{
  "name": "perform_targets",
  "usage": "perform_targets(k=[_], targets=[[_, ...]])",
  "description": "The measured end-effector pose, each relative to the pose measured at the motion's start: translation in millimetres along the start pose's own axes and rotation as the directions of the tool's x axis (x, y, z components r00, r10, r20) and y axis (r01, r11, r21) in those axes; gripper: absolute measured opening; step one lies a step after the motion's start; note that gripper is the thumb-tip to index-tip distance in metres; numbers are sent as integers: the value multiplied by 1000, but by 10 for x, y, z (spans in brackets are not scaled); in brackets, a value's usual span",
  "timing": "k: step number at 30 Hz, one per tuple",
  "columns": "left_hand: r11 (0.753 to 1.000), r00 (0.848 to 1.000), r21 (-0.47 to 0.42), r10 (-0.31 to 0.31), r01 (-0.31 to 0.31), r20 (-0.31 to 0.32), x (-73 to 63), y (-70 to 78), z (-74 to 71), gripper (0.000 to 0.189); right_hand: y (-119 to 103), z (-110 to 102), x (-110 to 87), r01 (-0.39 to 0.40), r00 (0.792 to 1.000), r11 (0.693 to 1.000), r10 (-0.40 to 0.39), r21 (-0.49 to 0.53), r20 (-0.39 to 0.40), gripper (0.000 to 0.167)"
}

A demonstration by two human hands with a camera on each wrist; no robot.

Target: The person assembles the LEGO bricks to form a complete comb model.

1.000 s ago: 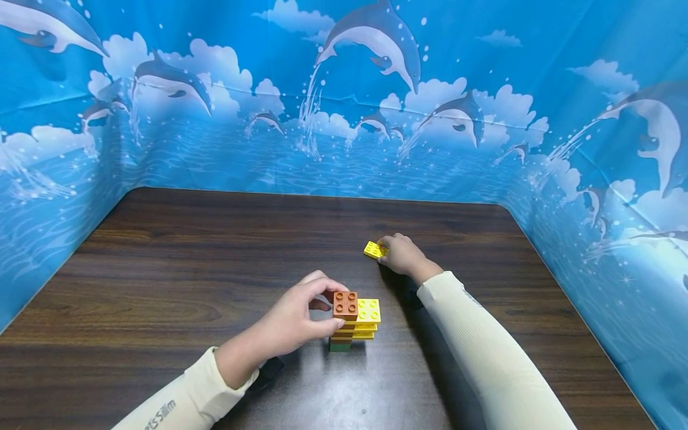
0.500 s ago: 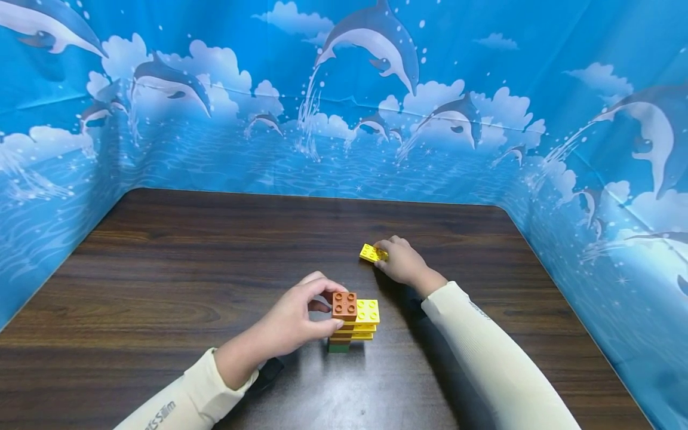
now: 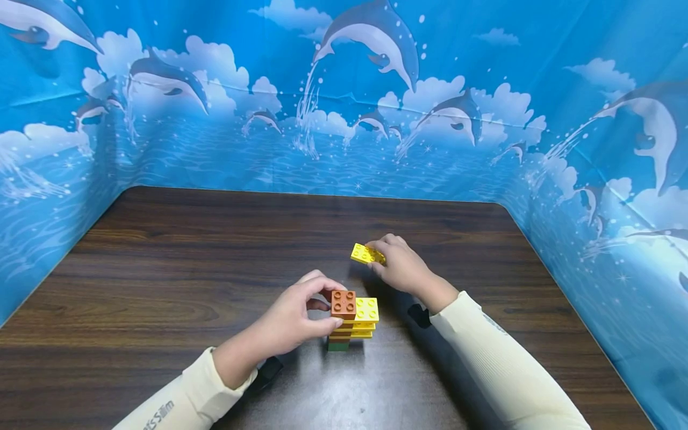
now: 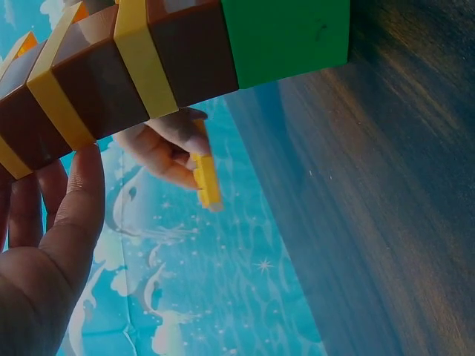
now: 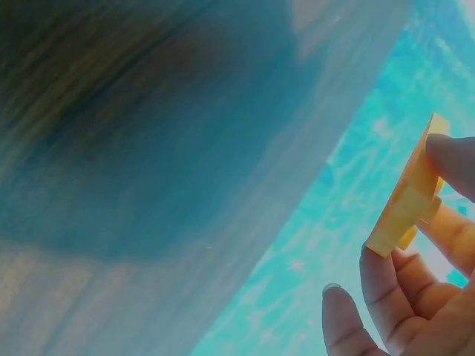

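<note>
A tower of stacked toy bricks stands upright on the table, with a green brick (image 3: pixel 338 346) at its foot. Brown bricks (image 4: pixel 197 55) alternate with flat yellow bricks above it. On top sits a brown brick (image 3: pixel 343 303), beside the studs of a yellow flat brick (image 3: pixel 367 309) that juts out to the right. My left hand (image 3: pixel 287 316) grips the upper tower from the left between thumb and fingers. Beyond the tower, my right hand (image 3: pixel 404 269) pinches another yellow flat brick (image 5: pixel 408 196) by one end, raised off the table.
The dark wood-grain table (image 3: pixel 188 257) extends around the tower on all sides. A blue curtain (image 3: pixel 226 161) printed with dolphins and clouds borders its back and sides.
My right hand has lifted the yellow flat brick from the table and drawn it slightly left and nearer. The left hand and the tower have stayed in place.
</note>
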State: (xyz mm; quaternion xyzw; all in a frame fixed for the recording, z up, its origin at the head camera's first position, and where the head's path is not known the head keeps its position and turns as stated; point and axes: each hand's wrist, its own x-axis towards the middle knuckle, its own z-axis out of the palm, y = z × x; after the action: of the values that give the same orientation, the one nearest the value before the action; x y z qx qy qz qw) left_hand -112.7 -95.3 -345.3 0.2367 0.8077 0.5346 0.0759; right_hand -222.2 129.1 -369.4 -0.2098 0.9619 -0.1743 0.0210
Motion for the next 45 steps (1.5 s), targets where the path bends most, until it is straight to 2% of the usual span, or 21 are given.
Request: perform_targets(k=[7,20,37,45], targets=[[1000,1000,-2,-17,17,4,-6,17,-5,36,-117,-111,-126,41,998,999,-42,-11,-37,44],[1000,1000,-3,-1,1,2,11,1,-1,35,-198,-351,-403,149,982,989,-150,-17,-117,44],[1000,1000,-11,-8,8,6,6,0,-1,36,-329,-492,-723,316,935,949,-312,1,-167,46],[999,1000,-21,-24,24,10,3,4,3,38,-376,-494,-817,413,895,911,-407,-4,-185,45]])
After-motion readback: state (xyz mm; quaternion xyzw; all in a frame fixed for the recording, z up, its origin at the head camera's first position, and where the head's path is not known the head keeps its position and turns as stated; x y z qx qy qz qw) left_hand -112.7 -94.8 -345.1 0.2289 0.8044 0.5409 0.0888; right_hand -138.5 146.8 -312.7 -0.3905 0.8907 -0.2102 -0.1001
